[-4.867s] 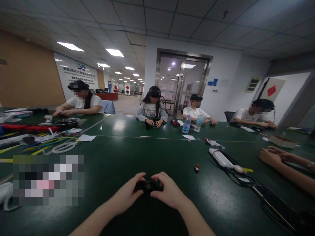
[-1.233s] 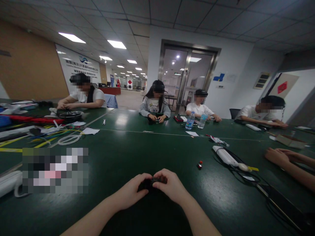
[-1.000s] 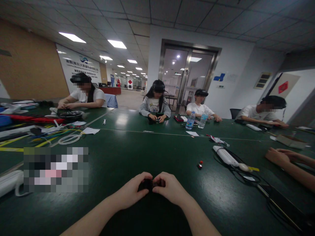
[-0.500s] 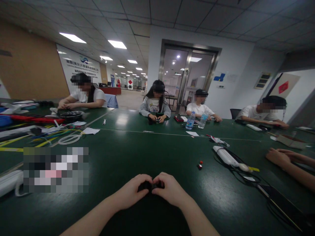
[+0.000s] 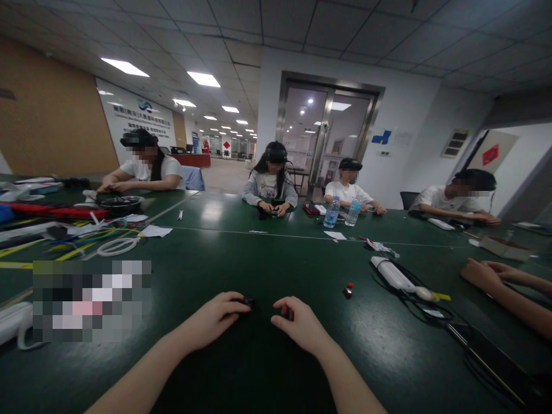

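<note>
My left hand (image 5: pixel 222 313) pinches a small black object (image 5: pixel 249 303) between thumb and fingers, just above or on the dark green table (image 5: pixel 259 379). Its kind is too dark and small to make out. My right hand (image 5: pixel 297 322) is a short way to the right, apart from the left one. Its thumb and fingers are curved and parted, and nothing shows between them. Beyond the right hand lies a small red and silver item (image 5: pixel 348 290) on the table.
To the right lie a white power strip (image 5: pixel 392 275) with black cable and a dark phone-like slab (image 5: pixel 487 356). A co-worker's hands (image 5: pixel 485 275) rest beyond it. Two water bottles (image 5: pixel 332 213) stand farther off. Wires and a coiled white cable (image 5: pixel 117 246) cover the left side.
My hands, which met around the small black object, have separated. The left moved left with the object; the right opened and drew slightly away. The view has shifted a little.
</note>
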`<state>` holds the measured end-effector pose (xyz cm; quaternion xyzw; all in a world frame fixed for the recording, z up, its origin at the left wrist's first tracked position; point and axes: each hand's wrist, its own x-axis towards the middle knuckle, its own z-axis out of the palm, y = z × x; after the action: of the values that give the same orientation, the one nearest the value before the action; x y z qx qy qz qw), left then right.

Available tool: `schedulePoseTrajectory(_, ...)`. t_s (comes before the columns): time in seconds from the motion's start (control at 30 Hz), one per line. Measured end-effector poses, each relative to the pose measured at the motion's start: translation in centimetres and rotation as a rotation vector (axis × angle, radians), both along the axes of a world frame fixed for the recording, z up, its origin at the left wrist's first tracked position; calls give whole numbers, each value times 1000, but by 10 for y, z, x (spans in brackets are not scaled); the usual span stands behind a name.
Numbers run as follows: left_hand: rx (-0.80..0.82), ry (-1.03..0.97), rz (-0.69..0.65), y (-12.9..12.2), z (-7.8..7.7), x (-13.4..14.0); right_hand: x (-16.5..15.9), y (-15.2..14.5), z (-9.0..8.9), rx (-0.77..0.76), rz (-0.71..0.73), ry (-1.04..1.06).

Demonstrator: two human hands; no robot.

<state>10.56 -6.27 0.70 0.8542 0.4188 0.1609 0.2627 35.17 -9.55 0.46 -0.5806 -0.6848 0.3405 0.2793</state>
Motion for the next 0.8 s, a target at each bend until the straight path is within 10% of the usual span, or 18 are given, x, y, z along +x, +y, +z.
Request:
schedulePoseTrajectory(0.3, 144, 211, 910, 42, -16, -90, 24, 17, -14, -2, -245, 158)
schedulePoseTrajectory(0.8, 206, 250, 1034, 43, -22, -93, 24, 18, -20, -5, -210, 166)
